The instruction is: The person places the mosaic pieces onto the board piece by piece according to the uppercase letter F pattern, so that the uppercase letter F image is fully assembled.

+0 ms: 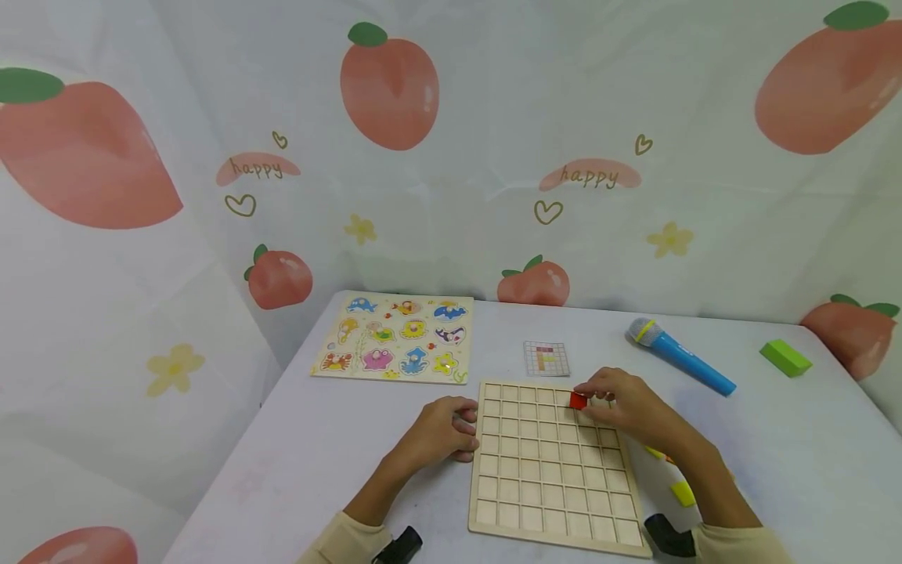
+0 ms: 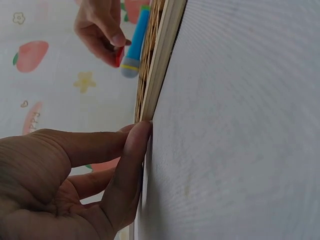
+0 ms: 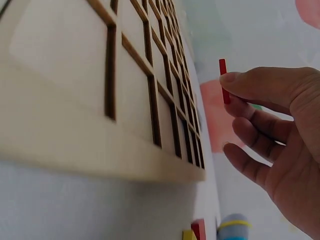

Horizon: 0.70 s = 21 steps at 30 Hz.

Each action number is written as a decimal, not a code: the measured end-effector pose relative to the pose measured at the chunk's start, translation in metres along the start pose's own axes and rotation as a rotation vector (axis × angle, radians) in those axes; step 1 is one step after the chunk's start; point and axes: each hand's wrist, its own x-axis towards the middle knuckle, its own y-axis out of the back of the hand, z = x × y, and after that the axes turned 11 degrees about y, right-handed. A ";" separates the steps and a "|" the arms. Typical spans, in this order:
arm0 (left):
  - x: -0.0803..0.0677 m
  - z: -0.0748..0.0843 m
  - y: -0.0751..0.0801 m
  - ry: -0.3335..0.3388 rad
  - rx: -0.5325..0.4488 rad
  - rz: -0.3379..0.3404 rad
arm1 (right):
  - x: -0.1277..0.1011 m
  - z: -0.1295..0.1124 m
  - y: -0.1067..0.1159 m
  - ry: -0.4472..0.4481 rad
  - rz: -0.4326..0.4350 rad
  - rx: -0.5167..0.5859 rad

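Right hand: its fingertips pinch a small red tile just over the far right part of the grid board.
Left hand: its fingers are a little curled and hold nothing; the fingertips press on the left edge of the grid board.
Red tile: thin and flat, held on its edge between thumb and finger, above the far squares of the grid board. I cannot tell if it touches the wood.
Grid board: pale wood with rows of square holes, flat on the tabletop, between the two hands.
Card: a small picture card just behind the grid board.
Animal puzzle: behind the grid board, to the left.
Toy mic: blue with a grey head, behind the grid board, to the right.
Green block: far off to the right of the grid board.
Yellow tiles: just beside the right edge of the grid board, partly hidden by the right arm.
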 end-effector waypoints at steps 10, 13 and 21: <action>0.000 0.000 0.000 0.003 -0.007 0.001 | 0.015 -0.009 -0.015 0.001 -0.030 0.043; 0.000 0.000 0.001 -0.001 -0.001 0.003 | 0.019 -0.011 -0.019 0.006 -0.047 0.058; 0.000 0.001 0.001 0.003 0.008 0.006 | 0.031 -0.017 -0.028 0.050 -0.082 0.048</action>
